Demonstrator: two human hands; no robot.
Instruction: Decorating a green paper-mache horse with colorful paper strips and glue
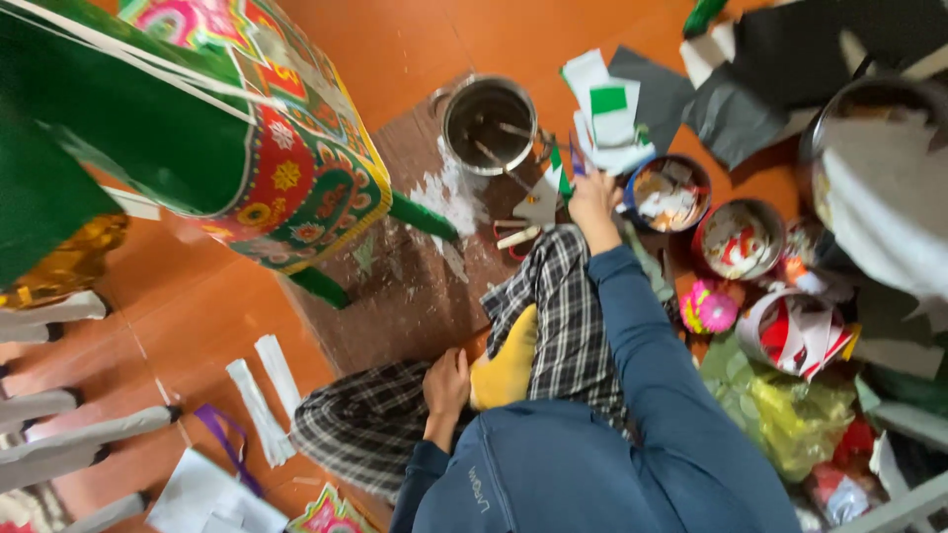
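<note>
Right hand [593,197] stretched forward, fingers closed on a purple paper strip [575,158], beside paper scraps [609,116] and steel pot [489,123], all within easy reach on the floor [395,49]. Left hand [446,383] slack, holding nothing, resting against yellow sock [509,370], probably for balance.

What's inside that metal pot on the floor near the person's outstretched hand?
The metal pot holds a dark liquid with a couple of stick-like handles leaning in it. The liquid hides their lower ends and the pot's bottom.
</note>
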